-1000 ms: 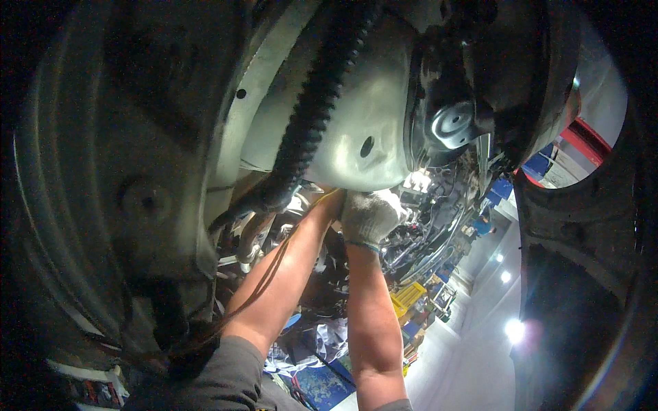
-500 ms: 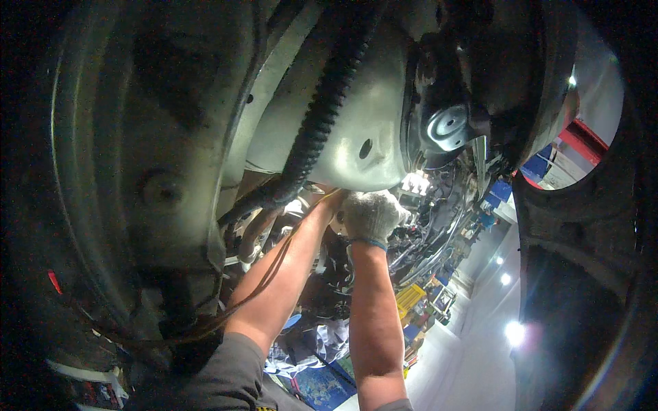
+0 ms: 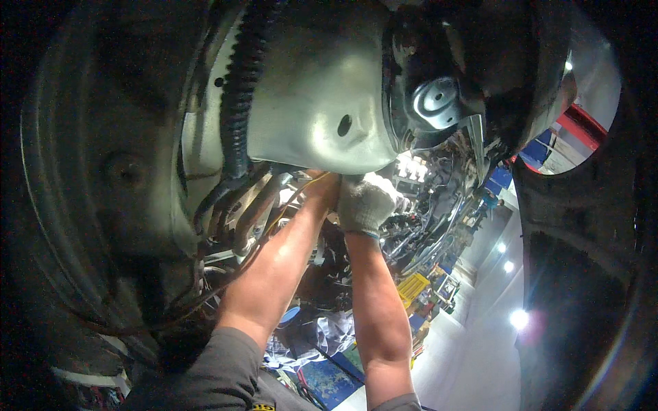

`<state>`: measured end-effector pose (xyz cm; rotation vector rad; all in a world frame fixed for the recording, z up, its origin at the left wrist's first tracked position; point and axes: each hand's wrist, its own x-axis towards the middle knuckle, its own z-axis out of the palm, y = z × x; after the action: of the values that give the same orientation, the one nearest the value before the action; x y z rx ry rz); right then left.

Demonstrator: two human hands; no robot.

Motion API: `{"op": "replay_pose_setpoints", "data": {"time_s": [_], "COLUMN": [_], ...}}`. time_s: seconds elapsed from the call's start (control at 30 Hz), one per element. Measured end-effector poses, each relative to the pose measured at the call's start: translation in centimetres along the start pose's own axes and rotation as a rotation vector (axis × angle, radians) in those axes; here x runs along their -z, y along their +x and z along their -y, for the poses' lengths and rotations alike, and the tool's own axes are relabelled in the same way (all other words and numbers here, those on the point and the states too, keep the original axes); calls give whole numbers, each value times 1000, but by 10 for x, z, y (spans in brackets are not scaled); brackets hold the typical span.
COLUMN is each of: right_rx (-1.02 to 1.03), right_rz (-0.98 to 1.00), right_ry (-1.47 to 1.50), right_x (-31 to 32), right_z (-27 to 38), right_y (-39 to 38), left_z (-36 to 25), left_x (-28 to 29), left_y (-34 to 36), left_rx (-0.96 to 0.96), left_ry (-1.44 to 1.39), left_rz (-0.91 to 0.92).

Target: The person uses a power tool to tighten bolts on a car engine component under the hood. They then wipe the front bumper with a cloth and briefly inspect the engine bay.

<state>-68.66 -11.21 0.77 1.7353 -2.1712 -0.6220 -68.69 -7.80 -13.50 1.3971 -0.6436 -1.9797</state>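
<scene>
Both my arms reach up under a pale metal panel (image 3: 322,89) of a vehicle body, which has an oval hole near its lower edge. My right hand (image 3: 367,202), in a grey-white knit glove, is curled right below that edge; its fingertips and whatever they grip are hidden. Beside it on the left, my left hand goes up behind the panel: the wrist (image 3: 327,195) shows, but the fingers do not. A thin yellow-brown wire (image 3: 288,209) runs along my left forearm towards that wrist.
A black corrugated hose (image 3: 240,103) hangs to the left of the panel. On the right sit a round metal bracket (image 3: 436,103) and a dark body part (image 3: 582,212) with a large opening. Wiring and engine parts (image 3: 425,212) lie beyond my right hand. Farther off stands a yellow crate (image 3: 412,289).
The view has shifted, so the panel and hose appear farther left and higher. My gloved right hand stays curled at the panel's lower edge, and my left hand remains hidden behind it.
</scene>
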Motion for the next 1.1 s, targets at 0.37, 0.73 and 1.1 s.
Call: {"op": "replay_pose_setpoints", "data": {"time_s": [0.37, 0.73, 1.1], "right_rx": [-26, 53, 26], "right_rz": [4, -13, -68], "right_ry": [3, -28, -25], "right_x": [1, 1, 0], "right_z": [3, -2, 2], "right_y": [1, -1, -3], "left_z": [58, 60, 51], "left_x": [-13, -13, -13], "left_y": [27, 28, 27], "left_rx": [-52, -237, -1], "left_ry": [537, 184, 384], "left_rz": [-21, -103, -51]}}
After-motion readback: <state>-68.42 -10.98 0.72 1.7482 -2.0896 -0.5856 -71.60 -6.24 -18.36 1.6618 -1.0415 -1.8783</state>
